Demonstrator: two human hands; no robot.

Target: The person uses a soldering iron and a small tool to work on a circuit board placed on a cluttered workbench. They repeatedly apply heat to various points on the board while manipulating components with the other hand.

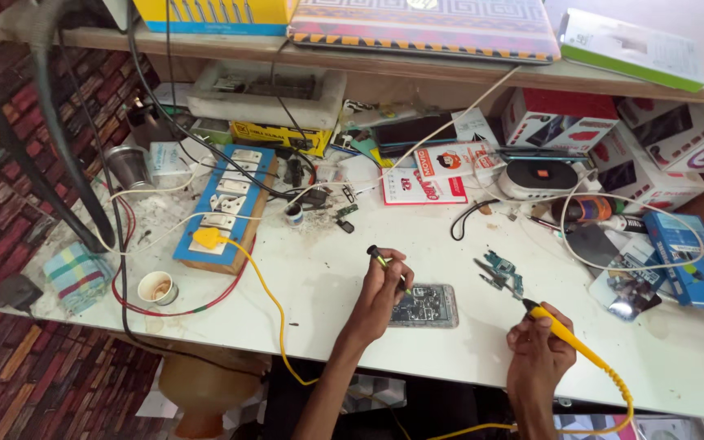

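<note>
- Head view is showing the left hand [382, 287] pinching a thin tool [386, 264], tip slanting down-right onto the opened phone [425, 306]
- phone is lying lengthwise left-to-right, touching this nearer hand
- right hand [536, 349] is gripping a yellow soldering iron [560, 328], tip aiming up-left, apart from the phone

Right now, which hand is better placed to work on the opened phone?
Left. The left hand rests at the phone with a thin tool over its board. The right hand holds the yellow iron off to the side.

Electronics repair workshop: soldering iron [568, 336], opened phone [424, 305], switchboard [226, 208], boxed gadgets [560, 118].
</note>
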